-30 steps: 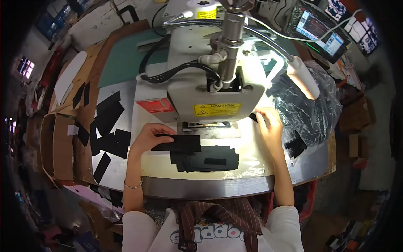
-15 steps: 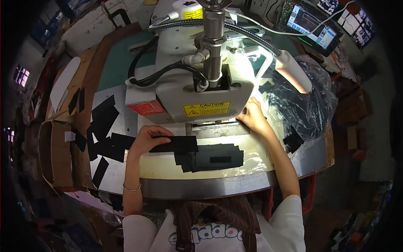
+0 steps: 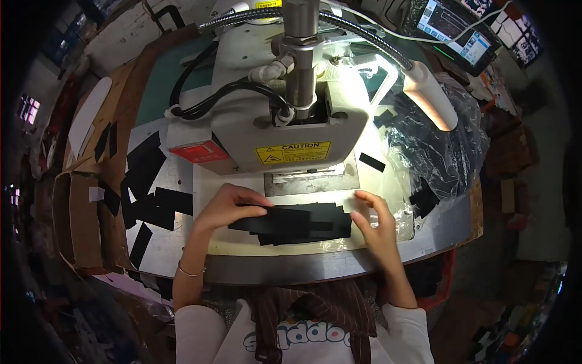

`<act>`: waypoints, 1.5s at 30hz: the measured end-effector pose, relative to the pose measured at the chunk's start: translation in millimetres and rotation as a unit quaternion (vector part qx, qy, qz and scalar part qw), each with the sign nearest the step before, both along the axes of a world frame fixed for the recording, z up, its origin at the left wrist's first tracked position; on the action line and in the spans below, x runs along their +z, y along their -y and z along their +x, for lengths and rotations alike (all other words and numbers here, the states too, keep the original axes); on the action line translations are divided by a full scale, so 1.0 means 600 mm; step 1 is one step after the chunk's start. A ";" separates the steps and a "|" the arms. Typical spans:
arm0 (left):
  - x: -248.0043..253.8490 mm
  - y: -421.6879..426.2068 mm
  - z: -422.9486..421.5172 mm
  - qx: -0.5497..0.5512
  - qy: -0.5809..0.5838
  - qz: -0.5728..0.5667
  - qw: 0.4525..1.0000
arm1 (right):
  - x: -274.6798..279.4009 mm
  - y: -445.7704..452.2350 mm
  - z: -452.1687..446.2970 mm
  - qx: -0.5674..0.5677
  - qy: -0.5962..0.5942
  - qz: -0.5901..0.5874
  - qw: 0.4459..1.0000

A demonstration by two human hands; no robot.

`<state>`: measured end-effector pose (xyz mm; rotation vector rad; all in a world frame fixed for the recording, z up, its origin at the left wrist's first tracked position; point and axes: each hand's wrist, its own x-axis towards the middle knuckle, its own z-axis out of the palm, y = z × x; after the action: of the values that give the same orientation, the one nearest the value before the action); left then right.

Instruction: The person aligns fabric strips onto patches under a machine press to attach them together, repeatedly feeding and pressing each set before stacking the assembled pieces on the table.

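Note:
My left hand (image 3: pixel 233 207) pinches a black fabric strip (image 3: pixel 270 219) near its left end, between thumb and fingers. The strip lies over a pile of black fabric pieces (image 3: pixel 330 213) on the cream work plate (image 3: pixel 230 247). At the pile's right end is my right hand (image 3: pixel 377 225), its thumb and forefinger apart; the thumb is close to the pile's edge, and whether it touches I cannot tell. Behind the pile, a metal clamp frame (image 3: pixel 312 184) sits beneath the sewing machine head (image 3: pixel 291 136). A small black strip (image 3: pixel 371 162) rests to its right.
Loose black pieces (image 3: pixel 145 173) lie scattered at the left, beside a cardboard box (image 3: pixel 79 224). Crumpled clear plastic (image 3: pixel 451 151) covers the table's right side. A lamp (image 3: pixel 429 96) and a screen (image 3: pixel 454 33) stand at the upper right.
My right hand has come back from beside the machine head to the pile's right end, and the small strip now shows there. My left hand has moved right, bringing its strip over the pile.

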<state>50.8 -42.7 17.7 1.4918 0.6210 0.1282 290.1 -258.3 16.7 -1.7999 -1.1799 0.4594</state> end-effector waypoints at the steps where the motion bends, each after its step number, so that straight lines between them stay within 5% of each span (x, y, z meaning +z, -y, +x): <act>1: 0.005 0.012 0.014 -0.011 -0.009 0.011 1.000 | 0.004 -0.008 -0.011 0.023 -0.051 0.006 0.998; 5: -0.013 0.035 0.043 -0.011 0.014 -0.011 1.000 | -0.002 -0.046 -0.023 0.100 -0.231 -0.136 0.958; 12: -0.044 0.024 0.015 0.092 -0.036 0.454 0.886 | -0.068 -0.139 0.074 0.001 -0.041 -0.109 0.993; 16: -0.043 0.028 0.027 0.001 -0.045 0.470 0.882 | -0.063 -0.162 0.073 -0.018 0.003 -0.082 0.996; 19: -0.041 0.030 0.031 -0.019 -0.021 0.595 0.803 | -0.060 -0.167 0.073 -0.028 0.027 -0.099 0.994; 22: -0.043 0.029 0.029 -0.036 -0.038 0.580 0.813 | -0.059 -0.164 0.076 -0.023 0.040 -0.104 0.994; 29: -0.036 0.037 0.030 -0.055 -0.039 0.669 0.740 | -0.034 -0.144 0.050 -0.047 0.062 -0.055 0.995; 34: -0.042 0.043 0.032 -0.052 -0.063 0.719 0.690 | -0.056 -0.089 0.041 0.050 0.312 0.055 0.947; 37: -0.039 0.043 0.032 -0.081 -0.087 0.751 0.650 | -0.055 -0.079 0.032 0.045 0.347 0.040 0.936; 39: -0.040 0.043 0.034 -0.073 -0.079 0.749 0.654 | -0.055 -0.078 0.035 0.050 0.344 0.038 0.937; 42: -0.044 0.041 0.028 -0.058 -0.058 0.702 0.707 | -0.058 -0.071 0.066 0.030 0.173 0.041 0.984; 45: -0.039 0.039 0.030 -0.027 -0.048 0.624 0.780 | -0.044 -0.074 0.094 -0.114 0.299 0.010 0.947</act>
<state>68.8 -66.3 -5.7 2.8221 0.5756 0.4909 346.5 -214.2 -9.8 -2.0984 -1.3346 -0.2585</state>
